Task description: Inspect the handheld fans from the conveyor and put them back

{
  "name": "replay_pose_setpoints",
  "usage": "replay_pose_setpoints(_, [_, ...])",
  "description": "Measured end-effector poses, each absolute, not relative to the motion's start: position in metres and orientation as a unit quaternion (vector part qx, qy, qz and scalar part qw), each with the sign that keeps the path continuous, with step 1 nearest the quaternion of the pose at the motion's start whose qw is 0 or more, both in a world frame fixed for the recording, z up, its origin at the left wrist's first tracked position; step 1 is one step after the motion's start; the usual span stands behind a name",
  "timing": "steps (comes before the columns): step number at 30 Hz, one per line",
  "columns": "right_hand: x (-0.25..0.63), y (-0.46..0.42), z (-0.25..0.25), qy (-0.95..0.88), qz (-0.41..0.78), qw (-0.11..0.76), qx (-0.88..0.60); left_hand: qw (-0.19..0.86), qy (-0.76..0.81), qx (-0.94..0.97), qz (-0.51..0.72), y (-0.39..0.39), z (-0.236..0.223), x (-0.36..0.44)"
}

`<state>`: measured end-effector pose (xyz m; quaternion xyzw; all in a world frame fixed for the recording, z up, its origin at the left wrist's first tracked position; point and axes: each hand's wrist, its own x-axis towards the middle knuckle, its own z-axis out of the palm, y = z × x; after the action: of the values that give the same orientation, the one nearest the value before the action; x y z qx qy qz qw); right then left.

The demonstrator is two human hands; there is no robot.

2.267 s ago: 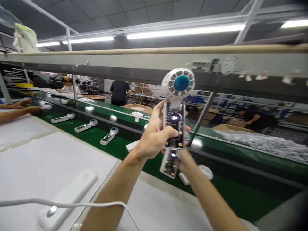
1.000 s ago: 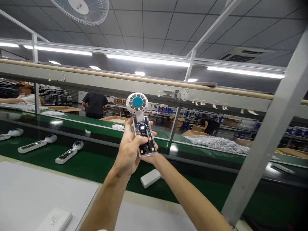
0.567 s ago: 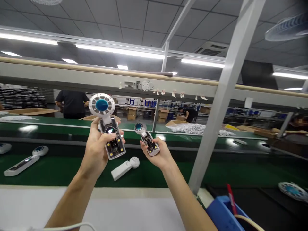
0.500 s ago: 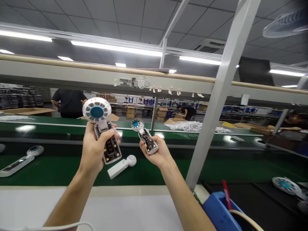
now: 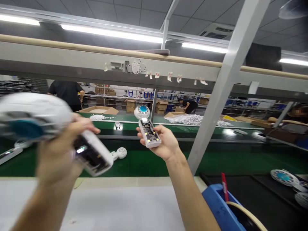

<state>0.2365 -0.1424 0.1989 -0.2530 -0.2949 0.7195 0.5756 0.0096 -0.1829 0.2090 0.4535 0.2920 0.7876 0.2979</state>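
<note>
My left hand is closed round a handheld fan whose white round head with a teal centre is blurred near the camera. A small light glows on the circuit board in its uncovered handle. Farther out, my right hand grips a second handheld fan, its board bare and its teal-centred head pointing up. Beyond my left hand, a white fan lies on the green conveyor belt, partly hidden by the fan I hold. Another fan rests on the belt at far left.
A slanted grey post rises right of my right arm. Below it stands a blue bin holding a red-handled tool and a roll. More fans lie on a black tray at right. White worktable in front; a co-worker behind.
My left hand has swung left and closer to the camera, tilting its fan, whose light now shows. My right hand holds its fan in nearly the same place, slightly higher. The view has shifted slightly.
</note>
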Motion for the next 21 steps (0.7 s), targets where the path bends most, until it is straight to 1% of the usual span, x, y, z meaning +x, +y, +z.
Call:
replay_pose_setpoints(2, [0.238,-0.144,0.205,-0.257,0.707,0.599,-0.274,0.307,0.299,0.467,0.774,-0.148,0.19,0.026])
replay_pose_setpoints(3, [0.238,-0.144,0.207,-0.245,0.699,0.608,-0.286,0.343,0.334,0.487,0.73,-0.129,0.177,0.034])
replay_pose_setpoints(4, [0.238,-0.144,0.21,-0.235,0.692,0.614,-0.298,0.394,0.377,0.524,0.655,-0.11,0.161,0.042])
replay_pose_setpoints(6, [0.237,-0.146,0.216,-0.226,0.674,0.628,-0.317,0.425,0.41,0.565,0.576,-0.08,0.126,0.055])
replay_pose_setpoints(9, [0.235,-0.151,0.222,-0.246,0.658,0.627,-0.337,0.417,0.445,0.622,0.491,-0.056,0.074,0.072])
replay_pose_setpoints(12, [0.234,-0.156,0.224,-0.273,0.641,0.618,-0.363,0.355,0.485,0.678,0.424,-0.049,0.037,0.079])
replay_pose_setpoints(14, [0.235,-0.158,0.223,-0.29,0.626,0.618,-0.377,0.293,0.508,0.716,0.38,-0.047,0.025,0.076])
replay_pose_setpoints(16, [0.236,-0.156,0.22,-0.312,0.622,0.611,-0.378,0.233,0.52,0.747,0.342,-0.044,0.025,0.068])
replay_pose_setpoints(19, [0.24,-0.151,0.214,-0.349,0.626,0.593,-0.368,0.178,0.545,0.759,0.308,-0.034,0.041,0.043])
replay_pose_setpoints(21, [0.241,-0.148,0.212,-0.353,0.624,0.593,-0.367,0.165,0.59,0.734,0.292,-0.025,0.052,0.019])
